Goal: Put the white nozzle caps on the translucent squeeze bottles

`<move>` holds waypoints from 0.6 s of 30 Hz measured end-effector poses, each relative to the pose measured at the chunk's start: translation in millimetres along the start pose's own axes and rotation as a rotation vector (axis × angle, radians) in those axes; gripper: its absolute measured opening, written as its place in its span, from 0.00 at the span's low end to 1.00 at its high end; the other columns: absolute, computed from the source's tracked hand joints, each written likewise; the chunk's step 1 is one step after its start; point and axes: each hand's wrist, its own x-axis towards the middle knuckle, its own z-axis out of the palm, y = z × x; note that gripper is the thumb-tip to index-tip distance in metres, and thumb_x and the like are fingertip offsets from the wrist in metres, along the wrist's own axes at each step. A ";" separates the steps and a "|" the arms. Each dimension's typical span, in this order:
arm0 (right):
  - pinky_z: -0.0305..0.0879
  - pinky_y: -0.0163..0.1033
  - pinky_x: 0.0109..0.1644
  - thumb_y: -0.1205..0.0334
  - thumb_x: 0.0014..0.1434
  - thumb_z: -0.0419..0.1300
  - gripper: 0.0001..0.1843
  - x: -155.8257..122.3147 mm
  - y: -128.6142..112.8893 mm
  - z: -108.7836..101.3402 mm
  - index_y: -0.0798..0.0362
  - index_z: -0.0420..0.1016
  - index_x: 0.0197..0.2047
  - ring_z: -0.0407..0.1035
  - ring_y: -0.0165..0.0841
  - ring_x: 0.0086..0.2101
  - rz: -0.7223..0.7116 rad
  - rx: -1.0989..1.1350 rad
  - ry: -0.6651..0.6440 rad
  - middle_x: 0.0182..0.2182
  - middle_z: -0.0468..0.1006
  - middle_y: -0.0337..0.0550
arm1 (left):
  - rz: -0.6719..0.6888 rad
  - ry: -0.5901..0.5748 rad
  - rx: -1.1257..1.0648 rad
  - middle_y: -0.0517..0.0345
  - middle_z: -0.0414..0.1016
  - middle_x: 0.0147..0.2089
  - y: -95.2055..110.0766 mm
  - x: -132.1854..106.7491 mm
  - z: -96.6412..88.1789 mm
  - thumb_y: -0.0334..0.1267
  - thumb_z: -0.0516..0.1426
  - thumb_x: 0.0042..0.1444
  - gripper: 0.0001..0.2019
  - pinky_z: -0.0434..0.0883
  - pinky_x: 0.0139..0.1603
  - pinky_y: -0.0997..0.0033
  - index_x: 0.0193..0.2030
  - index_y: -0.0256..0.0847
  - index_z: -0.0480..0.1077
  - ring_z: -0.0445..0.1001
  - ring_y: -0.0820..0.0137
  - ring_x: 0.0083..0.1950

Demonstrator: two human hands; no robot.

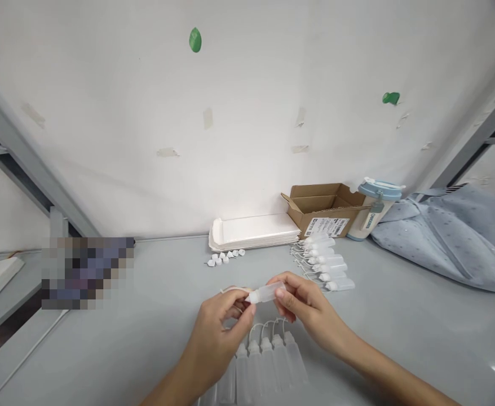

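My right hand grips a small translucent squeeze bottle, held sideways above the grey table. My left hand pinches the bottle's white cap end, with a thin tether loop arching over its fingers. Just below my hands, a row of several matching bottles lies side by side on the table, necks pointing away from me. Another row of several bottles lies to the right, further back. A few loose white caps sit behind my hands.
A stack of white trays leans at the wall beside an open cardboard box and a lidded cup. A pale blue cloth bag lies at the right. Grey metal frame struts rise at both sides.
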 end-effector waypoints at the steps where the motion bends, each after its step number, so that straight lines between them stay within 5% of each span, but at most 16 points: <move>1: 0.53 0.34 0.27 0.44 0.59 0.52 0.21 0.0 -0.8 0.2 0.56 0.68 0.36 0.57 0.27 0.22 -0.006 0.011 0.001 0.21 0.64 0.35 | -0.002 -0.014 0.006 0.58 0.68 0.32 0.0 -0.3 0.6 0.42 0.54 0.56 0.09 0.66 0.30 0.75 0.33 0.40 0.70 0.67 0.72 0.29; 5: 0.55 0.34 0.28 0.46 0.60 0.52 0.19 -1.1 -2.7 0.0 0.55 0.68 0.39 0.58 0.28 0.24 -0.043 -0.007 -0.011 0.23 0.65 0.36 | -0.113 -0.120 -0.102 0.58 0.68 0.26 0.2 0.9 2.3 0.49 0.50 0.58 0.18 0.66 0.26 0.75 0.28 0.37 0.69 0.67 0.72 0.25; 10: 0.49 0.33 0.25 0.49 0.63 0.49 0.17 -3.5 0.3 0.8 0.55 0.68 0.36 0.54 0.26 0.22 -0.096 -0.208 0.021 0.20 0.60 0.33 | -0.136 -0.112 -0.107 0.60 0.65 0.22 1.6 1.7 1.7 0.50 0.48 0.60 0.21 0.65 0.26 0.73 0.27 0.36 0.69 0.66 0.73 0.22; 14: 0.45 0.33 0.24 0.49 0.63 0.49 0.18 -3.9 0.0 2.6 0.55 0.68 0.34 0.51 0.26 0.21 -0.096 -0.286 0.058 0.20 0.57 0.33 | 0.111 -0.054 0.184 0.58 0.66 0.24 -1.1 -0.1 -1.4 0.41 0.48 0.61 0.17 0.64 0.30 0.73 0.23 0.39 0.66 0.66 0.70 0.28; 18: 0.43 0.33 0.23 0.46 0.62 0.48 0.20 -3.3 -1.1 3.3 0.55 0.68 0.33 0.49 0.26 0.21 -0.043 -0.236 0.059 0.19 0.54 0.32 | 0.407 0.004 0.399 0.53 0.70 0.31 -8.4 -0.4 -4.0 0.33 0.49 0.60 0.09 0.64 0.35 0.71 0.33 0.40 0.70 0.68 0.66 0.33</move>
